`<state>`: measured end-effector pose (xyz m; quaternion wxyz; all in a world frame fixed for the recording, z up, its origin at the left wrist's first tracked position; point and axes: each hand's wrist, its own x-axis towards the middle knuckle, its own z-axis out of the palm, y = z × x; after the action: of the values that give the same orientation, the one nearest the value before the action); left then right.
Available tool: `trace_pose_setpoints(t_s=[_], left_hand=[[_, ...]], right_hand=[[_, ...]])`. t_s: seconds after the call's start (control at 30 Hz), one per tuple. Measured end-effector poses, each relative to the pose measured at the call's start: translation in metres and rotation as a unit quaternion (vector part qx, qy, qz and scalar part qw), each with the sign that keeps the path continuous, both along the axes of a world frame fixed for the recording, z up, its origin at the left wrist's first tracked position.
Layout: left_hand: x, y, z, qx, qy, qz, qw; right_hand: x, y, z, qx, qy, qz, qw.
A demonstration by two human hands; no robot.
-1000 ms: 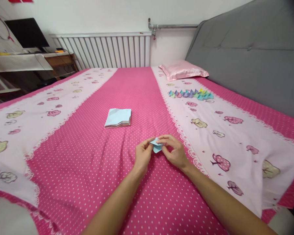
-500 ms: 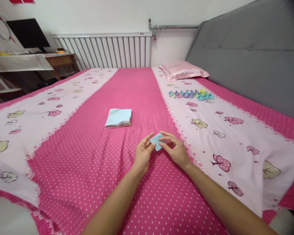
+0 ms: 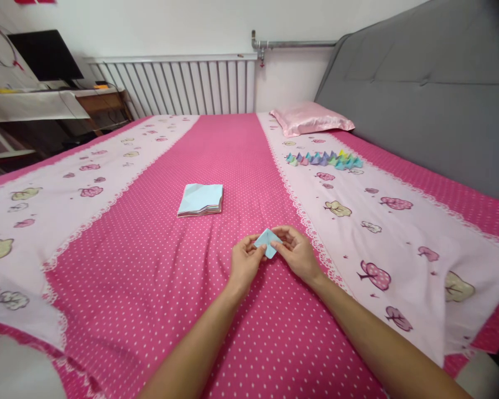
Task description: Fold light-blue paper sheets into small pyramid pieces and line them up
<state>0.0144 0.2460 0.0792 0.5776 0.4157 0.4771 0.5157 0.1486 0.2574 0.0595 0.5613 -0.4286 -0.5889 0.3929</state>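
A small folded light-blue paper piece (image 3: 268, 241) is pinched between both hands just above the pink dotted bedspread (image 3: 158, 288). My left hand (image 3: 244, 263) grips its left edge with thumb and fingers closed. My right hand (image 3: 298, 255) pinches its right side. A stack of square paper sheets (image 3: 201, 199), light blue on top, lies farther out to the left. A row of several folded paper shapes (image 3: 323, 159) in blue, purple, green and yellow sits at the far right.
A pink satin pillow (image 3: 310, 118) lies by the grey padded headboard (image 3: 424, 94). A white radiator (image 3: 178, 86) runs along the far wall. A desk with a dark monitor (image 3: 45, 55) stands at the far left. The bed's near edge drops off at lower left.
The blue piece has been turned and lifted slightly between the fingers, now showing a pointed diamond face. Both hands stay in the same spot; my left fingers have closed back in.
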Motion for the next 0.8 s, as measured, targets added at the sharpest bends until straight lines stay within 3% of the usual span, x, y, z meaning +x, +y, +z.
trace_pose_setpoints(t_s=[0.3,0.43,0.57,0.67,0.8], left_hand=[[-0.003,0.0,0.002,0.001,0.023,-0.009,1.0],[-0.005,0.002,-0.007,0.047,0.137,0.014,0.989],[-0.001,0.0,-0.016,0.146,0.365,0.057,0.918],[0.004,-0.004,-0.017,0.192,0.504,0.076,0.838],[0.005,-0.004,-0.017,0.25,0.604,0.039,0.756]], right_hand=[[-0.001,0.0,0.003,-0.014,0.066,0.022,0.997],[-0.002,0.003,-0.006,-0.044,0.063,0.003,0.997],[-0.006,0.003,-0.014,-0.049,-0.052,-0.042,0.997],[-0.007,0.001,-0.014,0.026,-0.186,-0.092,0.978],[-0.005,-0.001,-0.012,0.099,-0.317,-0.11,0.937]])
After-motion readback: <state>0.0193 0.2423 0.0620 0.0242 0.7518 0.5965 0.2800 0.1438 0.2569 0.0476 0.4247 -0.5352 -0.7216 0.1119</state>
